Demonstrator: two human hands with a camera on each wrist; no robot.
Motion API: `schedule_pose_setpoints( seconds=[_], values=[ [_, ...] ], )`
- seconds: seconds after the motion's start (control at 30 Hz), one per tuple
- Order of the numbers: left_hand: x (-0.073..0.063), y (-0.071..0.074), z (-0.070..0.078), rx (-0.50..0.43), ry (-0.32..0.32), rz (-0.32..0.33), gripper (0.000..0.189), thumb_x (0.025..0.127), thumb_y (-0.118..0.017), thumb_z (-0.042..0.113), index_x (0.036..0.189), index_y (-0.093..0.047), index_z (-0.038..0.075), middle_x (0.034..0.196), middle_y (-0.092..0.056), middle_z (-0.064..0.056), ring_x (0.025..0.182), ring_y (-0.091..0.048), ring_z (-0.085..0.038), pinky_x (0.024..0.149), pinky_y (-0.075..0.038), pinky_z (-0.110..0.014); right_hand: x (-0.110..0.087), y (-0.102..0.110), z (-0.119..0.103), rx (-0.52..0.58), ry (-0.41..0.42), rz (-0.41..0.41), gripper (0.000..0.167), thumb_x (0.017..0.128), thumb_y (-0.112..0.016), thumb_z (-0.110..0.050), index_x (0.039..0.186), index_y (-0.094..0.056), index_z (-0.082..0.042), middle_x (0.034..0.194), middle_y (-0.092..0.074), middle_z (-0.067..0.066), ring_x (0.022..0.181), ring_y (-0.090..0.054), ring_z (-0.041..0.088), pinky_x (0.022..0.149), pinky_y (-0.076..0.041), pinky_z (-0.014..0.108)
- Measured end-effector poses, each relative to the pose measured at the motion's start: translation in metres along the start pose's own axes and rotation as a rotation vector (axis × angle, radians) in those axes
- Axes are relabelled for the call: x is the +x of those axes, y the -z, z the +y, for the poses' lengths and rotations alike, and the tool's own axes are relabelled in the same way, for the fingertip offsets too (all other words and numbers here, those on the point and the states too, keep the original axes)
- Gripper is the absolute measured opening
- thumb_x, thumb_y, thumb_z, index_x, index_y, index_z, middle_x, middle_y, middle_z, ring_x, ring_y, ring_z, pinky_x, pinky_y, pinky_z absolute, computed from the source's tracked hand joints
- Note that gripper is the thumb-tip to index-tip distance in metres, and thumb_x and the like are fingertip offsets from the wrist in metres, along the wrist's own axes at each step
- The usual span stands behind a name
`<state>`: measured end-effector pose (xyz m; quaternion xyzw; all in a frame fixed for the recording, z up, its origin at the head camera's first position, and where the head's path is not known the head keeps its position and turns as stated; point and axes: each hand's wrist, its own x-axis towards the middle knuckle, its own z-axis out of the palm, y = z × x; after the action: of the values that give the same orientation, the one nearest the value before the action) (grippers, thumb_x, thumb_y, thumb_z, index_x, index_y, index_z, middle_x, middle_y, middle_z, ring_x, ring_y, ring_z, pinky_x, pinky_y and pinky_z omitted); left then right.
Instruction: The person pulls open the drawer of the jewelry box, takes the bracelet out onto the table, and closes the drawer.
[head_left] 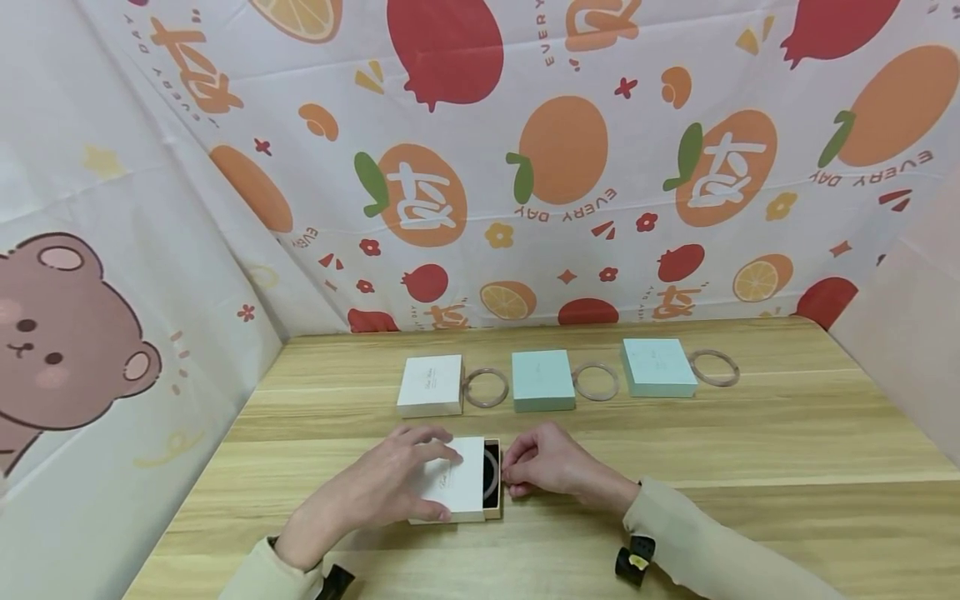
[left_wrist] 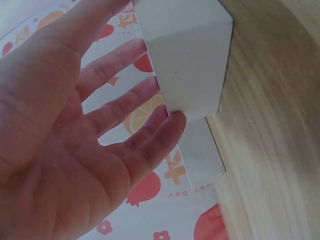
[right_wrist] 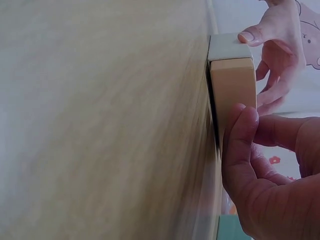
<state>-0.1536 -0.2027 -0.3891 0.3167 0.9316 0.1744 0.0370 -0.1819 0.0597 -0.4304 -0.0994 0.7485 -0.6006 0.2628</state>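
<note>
A white sleeve-style gift box (head_left: pixel 467 479) lies on the table with its inner drawer (head_left: pixel 492 510) partly out at the right. In the drawer, a pale bangle (head_left: pixel 491 475) shows against a black lining, partly hidden by the sleeve. From the left, my left hand (head_left: pixel 390 482) holds the sleeve, thumb at the near edge and fingers over the top. My right hand (head_left: pixel 551 462) pinches at the drawer's right end; in the right wrist view its fingertips touch the drawer's tan end wall (right_wrist: pixel 234 82).
Behind stand another white box (head_left: pixel 431 385) and two mint-green boxes, one in the middle (head_left: pixel 543 379) and one at the right (head_left: pixel 658 367). A bangle lies right of each: left (head_left: pixel 486 403), middle (head_left: pixel 596 398), right (head_left: pixel 715 383). A fruit-print cloth (head_left: pixel 480 192) hangs behind the table.
</note>
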Motion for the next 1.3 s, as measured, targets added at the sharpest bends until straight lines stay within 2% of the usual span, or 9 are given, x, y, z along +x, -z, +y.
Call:
schedule_pose_setpoints(
  seconds=[0.7,1.3],
  values=[
    [0.004,-0.002,0.002,-0.018,-0.012,0.013,0.053,0.074,-0.09,0.04,0.12,-0.072,0.023,0.138,-0.062,-0.007,0.128,-0.055,-0.035,0.101,-0.052,-0.057,-0.007,0.013,0.005,-0.039,0.002,0.018,0.005,0.088,-0.072,-0.001,0.089,-0.07,0.003,0.075,-0.072,0.01,0.061,-0.066,0.011,0.062,-0.058,0.024],
    [0.001,-0.001,0.0,0.001,-0.008,0.018,0.053,0.072,-0.091,0.04,0.119,-0.073,0.023,0.136,-0.063,-0.007,0.126,-0.056,-0.034,0.099,-0.054,-0.055,-0.007,0.013,0.005,-0.047,0.001,-0.006,0.006,0.086,-0.067,0.003,0.091,-0.069,0.005,0.073,-0.065,0.004,0.06,-0.061,0.011,0.06,-0.052,0.022]
  ],
)
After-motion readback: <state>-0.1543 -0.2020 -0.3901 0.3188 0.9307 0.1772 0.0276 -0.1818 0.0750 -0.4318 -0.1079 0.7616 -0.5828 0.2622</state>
